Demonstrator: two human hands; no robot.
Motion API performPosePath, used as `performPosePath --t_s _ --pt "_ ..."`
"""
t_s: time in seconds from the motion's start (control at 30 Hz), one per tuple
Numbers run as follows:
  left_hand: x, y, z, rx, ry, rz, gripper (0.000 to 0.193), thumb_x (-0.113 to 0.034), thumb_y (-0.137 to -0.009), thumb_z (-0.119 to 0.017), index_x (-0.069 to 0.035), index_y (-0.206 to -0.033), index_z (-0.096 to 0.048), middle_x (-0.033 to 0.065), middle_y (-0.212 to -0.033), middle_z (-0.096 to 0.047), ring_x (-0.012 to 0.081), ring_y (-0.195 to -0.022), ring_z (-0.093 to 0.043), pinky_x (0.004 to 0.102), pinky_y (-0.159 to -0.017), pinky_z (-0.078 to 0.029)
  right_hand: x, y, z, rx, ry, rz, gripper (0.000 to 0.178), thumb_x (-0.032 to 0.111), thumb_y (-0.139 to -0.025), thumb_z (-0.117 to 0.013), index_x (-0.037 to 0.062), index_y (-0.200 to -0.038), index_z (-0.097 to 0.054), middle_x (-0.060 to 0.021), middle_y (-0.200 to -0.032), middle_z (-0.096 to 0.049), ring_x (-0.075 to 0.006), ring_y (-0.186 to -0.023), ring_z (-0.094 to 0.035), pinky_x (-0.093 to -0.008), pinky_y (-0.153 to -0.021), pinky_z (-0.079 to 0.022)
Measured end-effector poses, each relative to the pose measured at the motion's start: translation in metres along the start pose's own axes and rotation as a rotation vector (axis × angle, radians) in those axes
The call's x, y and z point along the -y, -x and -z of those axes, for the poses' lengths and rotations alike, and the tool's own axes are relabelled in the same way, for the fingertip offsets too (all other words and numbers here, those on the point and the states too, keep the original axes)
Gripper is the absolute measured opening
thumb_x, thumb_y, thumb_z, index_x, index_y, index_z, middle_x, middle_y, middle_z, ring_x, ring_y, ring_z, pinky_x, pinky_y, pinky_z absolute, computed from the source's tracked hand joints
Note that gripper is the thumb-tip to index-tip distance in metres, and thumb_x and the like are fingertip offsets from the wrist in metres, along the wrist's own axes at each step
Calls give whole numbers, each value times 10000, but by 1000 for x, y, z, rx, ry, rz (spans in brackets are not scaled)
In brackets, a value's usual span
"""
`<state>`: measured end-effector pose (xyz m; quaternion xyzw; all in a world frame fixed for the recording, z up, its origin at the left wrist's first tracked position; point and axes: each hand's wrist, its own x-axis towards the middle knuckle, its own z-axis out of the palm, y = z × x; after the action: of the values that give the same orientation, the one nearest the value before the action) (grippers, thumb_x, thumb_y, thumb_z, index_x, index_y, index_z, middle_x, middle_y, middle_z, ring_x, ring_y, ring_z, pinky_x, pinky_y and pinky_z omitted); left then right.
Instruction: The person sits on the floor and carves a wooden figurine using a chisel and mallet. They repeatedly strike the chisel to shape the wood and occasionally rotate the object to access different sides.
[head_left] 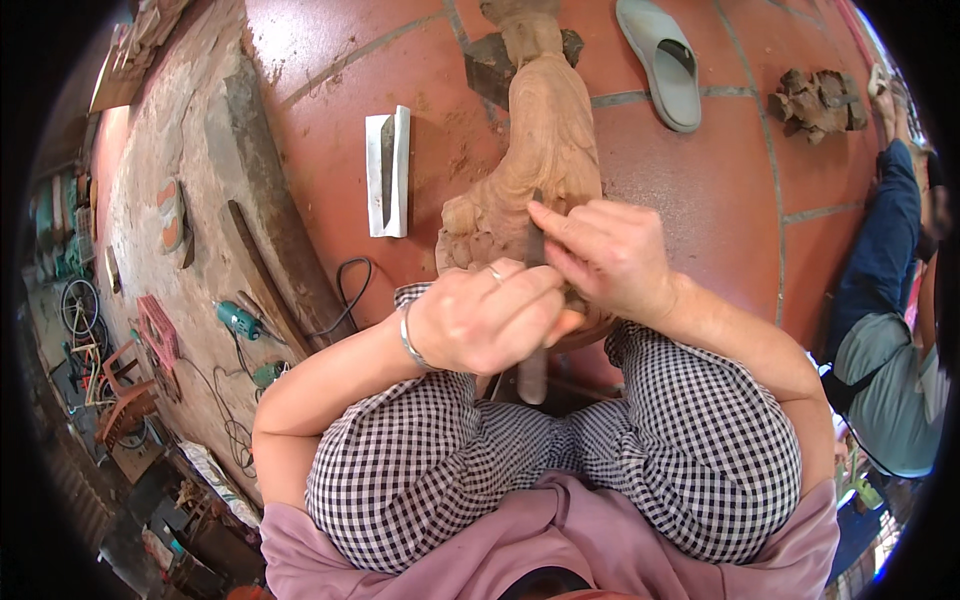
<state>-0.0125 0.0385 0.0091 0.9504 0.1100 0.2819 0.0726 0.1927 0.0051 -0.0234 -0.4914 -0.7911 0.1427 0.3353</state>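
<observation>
A carved reddish-brown wooden statue lies lengthwise between my knees, its far end propped on a dark block. Across its near part runs a narrow dark tool that looks like a file, its rounded grey end toward me. My left hand is closed round the file's middle. Further up, my right hand grips it too, with the index finger stretched to the tip against the carved surface. The palms and part of the file are hidden by my fingers.
On the red tile floor lie a white folded strip with a dark blade-like piece, a grey slipper and a rough brown chunk. Left are a long timber, a teal power tool and cables. Another person's leg is at right.
</observation>
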Motion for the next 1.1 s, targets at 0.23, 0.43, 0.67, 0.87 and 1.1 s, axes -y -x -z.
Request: performPosePath --t_s 0.23,0.43,0.67,0.87,1.1 --pt "-5 -32 -33 -22 -112 54 313 -300 -891 -693 7 -955 -686 118 -974 -699 159 -741 -672 230 -539 -524 -22 -10 4 -174 62 -40 407 111 -654 -682 50 -1055 -723 -58 -988 -688 -230 -792 -658 -312 -638 -553" --pt "-5 -33 -45 -25 -112 58 316 -301 -889 -686 13 -913 -678 148 -959 -698 146 -667 -631 227 -492 -496 -32 -6 -2 -212 79 14 389 141 -677 -666 44 -1050 -719 -88 -1054 -718 -255 -844 -688 -329 -676 -568" --pt "-6 -41 -37 -21 -141 48 276 -254 -896 -671 21 -893 -670 167 -928 -695 154 -640 -615 237 -437 -452 -32 -12 0 -205 31 55 342 155 -693 -646 32 -1001 -734 -102 -996 -729 -263 -815 -699 -330 -670 -566" --pt "-14 -28 -33 -24 -164 -31 291 -262 -894 -677 29 -891 -675 163 -912 -695 148 -610 -603 221 -436 -439 -22 2 -6 -135 -21 79 341 171 -708 -647 26 -1006 -729 -122 -990 -727 -281 -826 -706 -338 -696 -575" --pt "-10 -26 -38 -47 -108 -9 289 -253 -907 -664 35 -885 -674 147 -880 -685 129 -594 -593 228 -416 -433 -24 0 -6 -159 -12 7 364 168 -698 -657 25 -1027 -720 -128 -1016 -721 -292 -803 -711 -340 -681 -583"
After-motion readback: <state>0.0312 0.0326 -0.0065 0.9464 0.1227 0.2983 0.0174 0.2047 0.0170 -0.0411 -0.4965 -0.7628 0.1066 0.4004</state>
